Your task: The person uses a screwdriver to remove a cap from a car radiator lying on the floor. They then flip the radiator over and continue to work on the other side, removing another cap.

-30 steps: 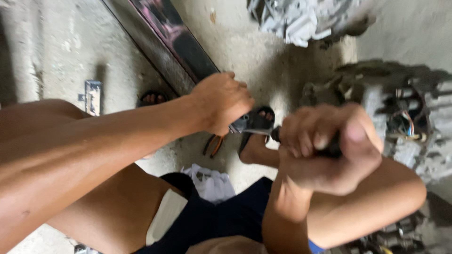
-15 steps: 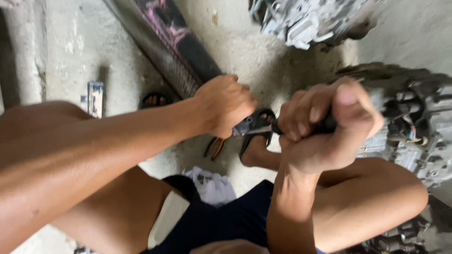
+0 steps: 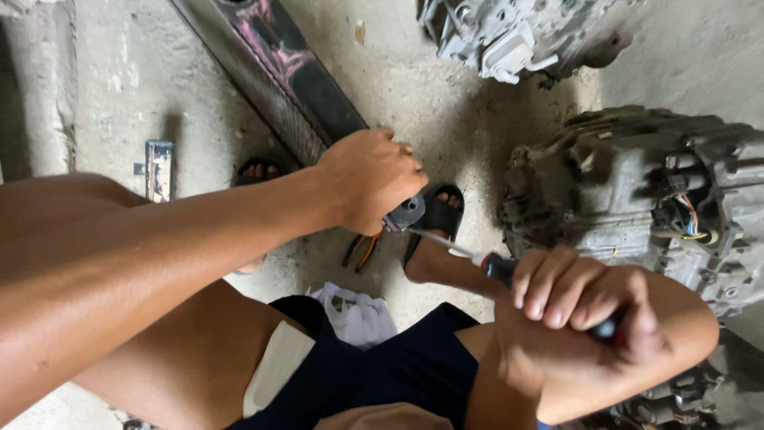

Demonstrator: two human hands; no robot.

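My left hand (image 3: 370, 179) is closed over a small black round part (image 3: 410, 211), held above the concrete floor. Orange and black wires (image 3: 362, 251) hang below it. My right hand (image 3: 581, 306) is a fist around the dark handle of a screwdriver (image 3: 446, 243). Its thin metal shaft points up and left, and the tip reaches the black part at my left hand. My right hand sits lower right of the left, over my right knee. Most of the part is hidden under my left fingers.
A large grimy metal gearbox casing (image 3: 629, 199) with coloured wires stands at the right, and another grey casting (image 3: 509, 32) lies at the top. A long dark beam (image 3: 278, 72) runs diagonally behind my left hand. A small metal block (image 3: 159, 169) lies left; a white cloth (image 3: 358, 314) rests by my legs.
My right hand has dropped down and to the right, away from the part, so the screwdriver's shaft now shows. My left hand has stayed in place on the part.
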